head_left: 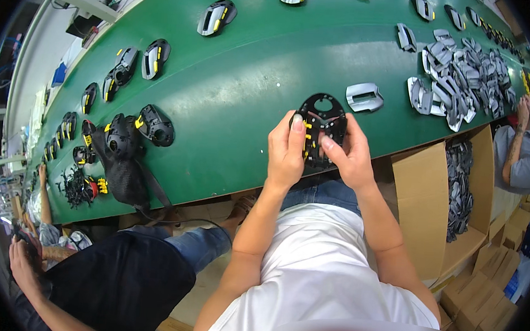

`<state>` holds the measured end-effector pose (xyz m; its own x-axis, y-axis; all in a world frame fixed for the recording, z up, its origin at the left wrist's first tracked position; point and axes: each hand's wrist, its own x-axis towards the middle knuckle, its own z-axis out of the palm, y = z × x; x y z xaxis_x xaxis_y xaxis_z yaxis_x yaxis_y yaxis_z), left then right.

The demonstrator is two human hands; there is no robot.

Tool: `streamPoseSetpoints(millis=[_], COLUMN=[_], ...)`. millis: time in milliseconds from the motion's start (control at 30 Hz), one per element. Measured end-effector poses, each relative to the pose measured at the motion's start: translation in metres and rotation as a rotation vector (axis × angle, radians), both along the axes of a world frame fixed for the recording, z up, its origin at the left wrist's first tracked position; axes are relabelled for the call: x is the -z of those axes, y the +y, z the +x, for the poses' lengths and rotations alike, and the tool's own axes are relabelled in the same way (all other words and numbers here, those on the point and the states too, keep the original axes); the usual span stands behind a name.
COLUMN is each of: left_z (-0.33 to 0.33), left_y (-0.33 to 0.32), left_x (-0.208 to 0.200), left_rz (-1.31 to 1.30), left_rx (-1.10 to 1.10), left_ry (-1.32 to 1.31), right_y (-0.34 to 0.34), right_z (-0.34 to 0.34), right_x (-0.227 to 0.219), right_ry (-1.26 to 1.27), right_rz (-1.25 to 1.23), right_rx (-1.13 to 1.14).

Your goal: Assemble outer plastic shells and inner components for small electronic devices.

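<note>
Both my hands hold a black oval plastic housing (318,121) in front of me, over the near edge of the green table. A round opening shows at its far end, and small yellow pieces line its left side. My left hand (285,153) grips the left edge, thumb on top. Around the right edge is my right hand (354,158), its thumb pressing on the inner face; the fingers beneath are hidden. Just beyond the right hand, a single silver-grey plastic cover (364,97) with a long slot lies on the table.
A pile of grey covers (461,81) is at the right. Below it stands an open cardboard box (419,207) of grey parts. Assembled black-and-grey pieces (217,17) line the green table (239,90). A black mesh bag (120,171) and a seated co-worker (116,278) are left.
</note>
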<state>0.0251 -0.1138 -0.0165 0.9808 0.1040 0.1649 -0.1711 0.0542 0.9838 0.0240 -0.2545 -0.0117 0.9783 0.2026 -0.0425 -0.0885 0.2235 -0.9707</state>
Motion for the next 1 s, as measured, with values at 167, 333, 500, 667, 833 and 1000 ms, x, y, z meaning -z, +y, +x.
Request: streamPoseSetpoints(millis=[167,333,500,667,833,1000], left_z=[-0.014,-0.01,-0.005,-0.017,-0.022,-0.022], left_y=[0.042,0.034,0.042,0.047,0.028,0.026], left_x=[0.026,0.024,0.022,0.017,0.029,0.031], left_rz=[0.19,0.406,0.401,0.431,0.492,0.55], left_rx=[-0.069,-0.145,-0.173,-0.259,-0.21,-0.225], left_ry=[-0.039,-0.107,-0.102,-0.022,-0.226,-0.232], right_y=[-0.02,-0.039,-0.021,0.0,-0.085,-0.099], right_z=[0.038,0.165,0.241,0.169,0.103,0.085], right_x=[-0.019,-0.03,-0.009,-0.002,0.0,-0.007], right_ry=[0.041,-0.37,-0.689,-0.803,-0.706,-0.68], right_rz=[-0.08,-0.785,-1.031,-1.023,-1.188,-1.199], right_rx=[-0.061,0.331,0.411,0.062,-0.16,-0.376])
